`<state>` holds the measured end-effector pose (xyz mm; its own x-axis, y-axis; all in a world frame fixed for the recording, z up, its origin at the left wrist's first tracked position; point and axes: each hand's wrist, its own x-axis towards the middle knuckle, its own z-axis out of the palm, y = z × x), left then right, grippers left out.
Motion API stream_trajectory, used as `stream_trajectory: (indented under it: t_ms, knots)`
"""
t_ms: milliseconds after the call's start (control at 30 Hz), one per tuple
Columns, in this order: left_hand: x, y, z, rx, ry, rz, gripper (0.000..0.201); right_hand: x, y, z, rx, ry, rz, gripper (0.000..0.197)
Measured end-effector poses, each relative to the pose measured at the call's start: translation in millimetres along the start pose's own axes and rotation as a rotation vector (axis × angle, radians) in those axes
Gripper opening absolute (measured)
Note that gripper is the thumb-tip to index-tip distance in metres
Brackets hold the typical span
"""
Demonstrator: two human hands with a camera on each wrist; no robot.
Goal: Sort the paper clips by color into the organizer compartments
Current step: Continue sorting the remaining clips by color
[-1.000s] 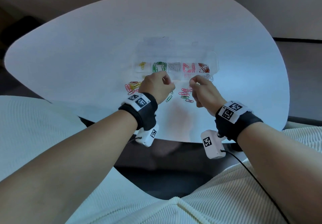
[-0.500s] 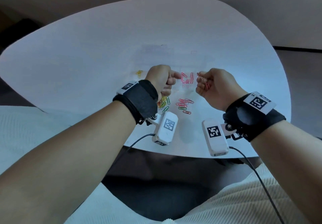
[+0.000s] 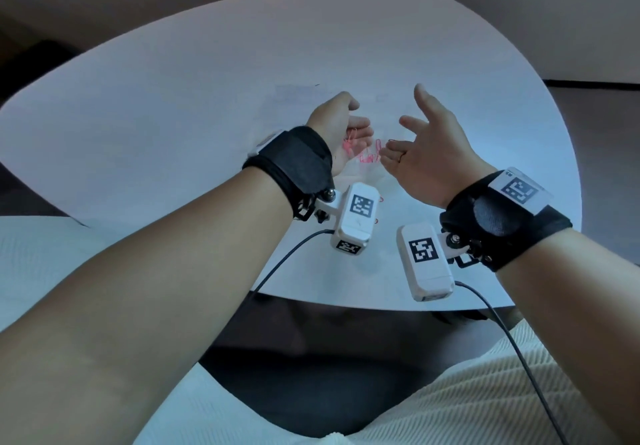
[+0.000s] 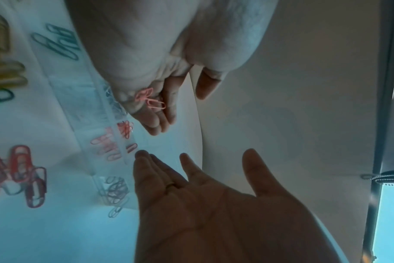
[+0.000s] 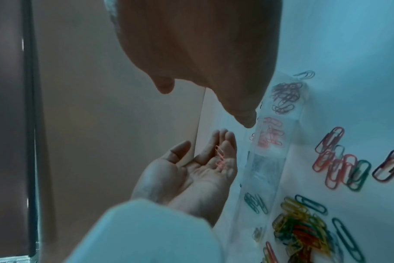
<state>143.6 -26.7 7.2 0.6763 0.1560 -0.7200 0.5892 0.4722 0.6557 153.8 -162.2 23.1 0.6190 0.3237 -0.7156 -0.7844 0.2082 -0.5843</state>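
Observation:
Both hands hover above the clear organizer (image 5: 270,170), palms turned up. My left hand (image 3: 346,126) is open, and a few pink paper clips (image 4: 150,101) lie loose on its fingers, also visible in the right wrist view (image 5: 220,156). My right hand (image 3: 422,133) is open with fingers spread and nothing on it. The organizer compartments hold pink clips (image 5: 270,135), dark red clips (image 5: 286,96) and green clips (image 5: 254,202). In the head view the hands hide most of the organizer.
Loose clips lie on the white table (image 3: 173,115) in front of the organizer: a red and green group (image 5: 340,165) and a mixed yellow, green and red pile (image 5: 301,233). One clip (image 5: 305,74) lies past the organizer's end. The table's near edge is close to my wrists.
Both hands have lifted from the loose clips, turned palm up and opened. The left hand, closed before, now shows pink clips on its fingers. The right hand's pinch has opened.

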Motion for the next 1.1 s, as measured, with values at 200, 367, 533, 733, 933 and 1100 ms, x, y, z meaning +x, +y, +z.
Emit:
stream_trajectory:
  t_ms: [200, 367, 533, 733, 933, 1100]
  knots:
    - [10.9, -0.3, 12.7, 0.169, -0.035, -0.023, 0.048, -9.3, -2.8, -4.3, 0.026, 0.072, -0.119, 0.065]
    - [-1.8, -4.2, 12.6, 0.265, -0.014, 0.123, 0.037, -18.8, -6.7, -6.1, -0.223, 0.12, -0.251, 0.014]
    - [-30.7, -27.0, -3.1, 0.777, 0.114, 0.499, 0.016, -15.3, 4.1, -13.9, -1.181, 0.072, -0.316, 0.034]
    - [-19.4, -69.6, -33.2, 1.275, 0.081, 0.304, 0.005, 14.5, 42.8, -30.2, -1.558, 0.097, -0.471, 0.026]
    - [-1.9, -84.1, -37.9, 1.327, 0.136, 0.397, 0.017, 37.7, 69.7, -46.7, -1.661, 0.077, -0.603, 0.02]
    - [7.2, -88.9, -36.1, 1.357, 0.152, 0.415, 0.027, 39.0, 69.3, -50.3, -1.576, 0.146, -0.588, 0.02]
